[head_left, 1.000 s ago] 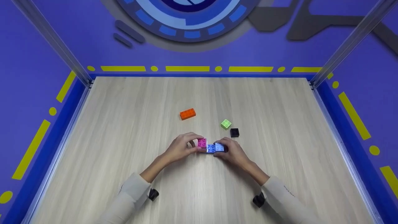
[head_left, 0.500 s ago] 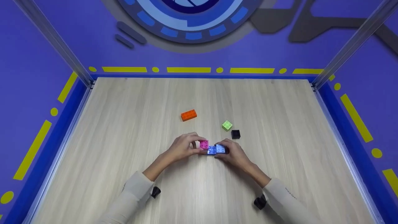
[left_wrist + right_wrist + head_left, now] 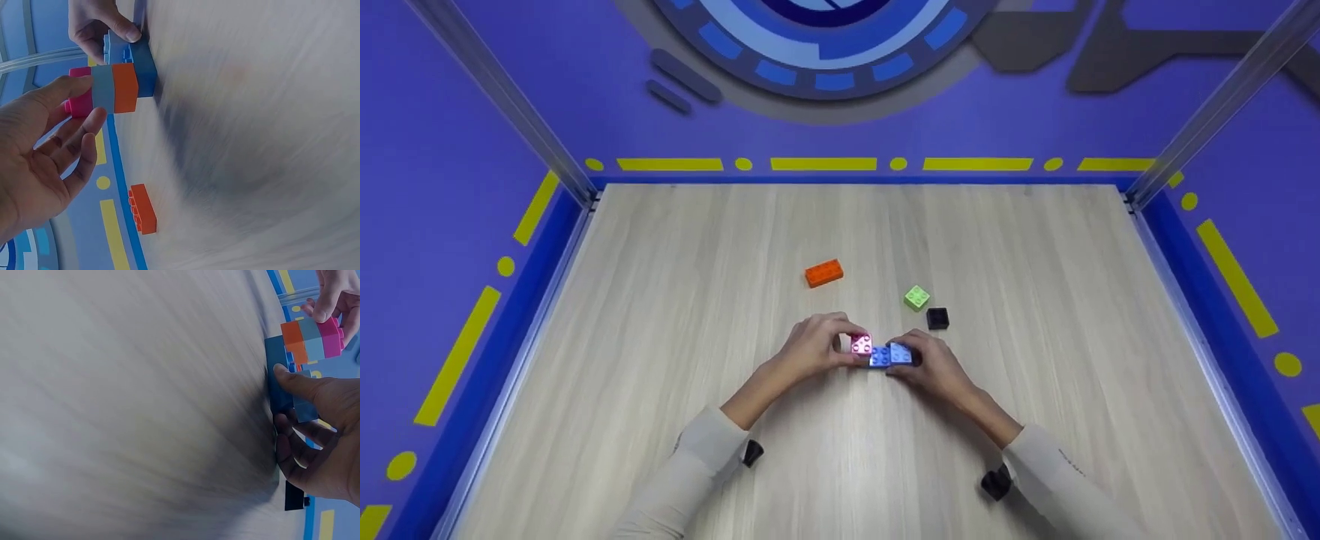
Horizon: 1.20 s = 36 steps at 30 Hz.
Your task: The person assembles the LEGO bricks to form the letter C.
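The left sleeve [image 3: 682, 469] has edged slightly inward from half a second earlier, and the whole head view has shifted a touch, while the bricks keep their places relative to one another. Nearest the camera, both sleeves angle in over a wood-grain counter [image 3: 690, 300], each with a black wrist piece [image 3: 996, 482] beside the cuff. Ahead of them, the hands work close together: the left hand [image 3: 813, 346] pinches the pink brick [image 3: 80, 104] atop a stack whose middle is a pale brick [image 3: 103, 87] and whose bottom is an orange brick [image 3: 125, 88]. The stack stands at the left end of a long blue brick [image 3: 145, 73]; whether it is pressed home cannot be told. The right hand [image 3: 937, 365] grips the blue brick, thumb on its near side, at the end that carries a pale block [image 3: 900, 353]. Beyond, a black block [image 3: 937, 319] lies just beside a green brick [image 3: 916, 298]. Farther off and to the left rests a loose orange brick [image 3: 823, 273], before the purple-blue back wall [image 3: 592, 97].
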Motion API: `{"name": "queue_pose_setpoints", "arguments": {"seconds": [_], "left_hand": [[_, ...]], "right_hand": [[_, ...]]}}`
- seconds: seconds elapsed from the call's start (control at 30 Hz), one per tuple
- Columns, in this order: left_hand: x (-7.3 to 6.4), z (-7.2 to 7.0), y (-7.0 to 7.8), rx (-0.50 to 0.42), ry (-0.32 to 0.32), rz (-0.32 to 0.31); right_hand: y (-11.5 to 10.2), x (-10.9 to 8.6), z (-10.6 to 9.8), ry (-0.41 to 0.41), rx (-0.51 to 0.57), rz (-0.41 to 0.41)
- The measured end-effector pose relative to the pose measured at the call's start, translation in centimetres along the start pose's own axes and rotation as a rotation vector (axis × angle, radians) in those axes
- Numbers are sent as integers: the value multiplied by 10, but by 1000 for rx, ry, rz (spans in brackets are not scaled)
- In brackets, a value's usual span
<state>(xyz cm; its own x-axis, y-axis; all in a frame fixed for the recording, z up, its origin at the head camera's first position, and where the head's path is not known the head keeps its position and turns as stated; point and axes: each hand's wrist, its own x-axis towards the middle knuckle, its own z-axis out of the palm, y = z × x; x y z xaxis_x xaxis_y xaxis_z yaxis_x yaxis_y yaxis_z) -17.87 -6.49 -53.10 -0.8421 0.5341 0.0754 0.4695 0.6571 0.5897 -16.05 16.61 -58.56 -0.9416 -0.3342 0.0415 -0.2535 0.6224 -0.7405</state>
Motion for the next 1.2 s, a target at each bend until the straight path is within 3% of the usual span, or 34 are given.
{"name": "queue_pose_setpoints", "arguments": {"seconds": [0.2,0.4,0.63,0.8,0.93,1.2], "left_hand": [[3,4,-2,-28,15,4],[-5,12,-9,-99,41,33],[-7,11,-10,-156,-5,60],[5,-6,-13,-209,-65,54],[21,-17,-14,-259,-67,52],[61,-12,-11,-245,-86,55]], "right_hand": [[0,1,-2,6,-2,-17],[2,2,3,9,-19,-28],[2,-1,3,16,-33,-20],[1,0,1,14,-38,-11],[1,0,1,8,-33,-4],[2,-3,1,21,-28,-10]]}}
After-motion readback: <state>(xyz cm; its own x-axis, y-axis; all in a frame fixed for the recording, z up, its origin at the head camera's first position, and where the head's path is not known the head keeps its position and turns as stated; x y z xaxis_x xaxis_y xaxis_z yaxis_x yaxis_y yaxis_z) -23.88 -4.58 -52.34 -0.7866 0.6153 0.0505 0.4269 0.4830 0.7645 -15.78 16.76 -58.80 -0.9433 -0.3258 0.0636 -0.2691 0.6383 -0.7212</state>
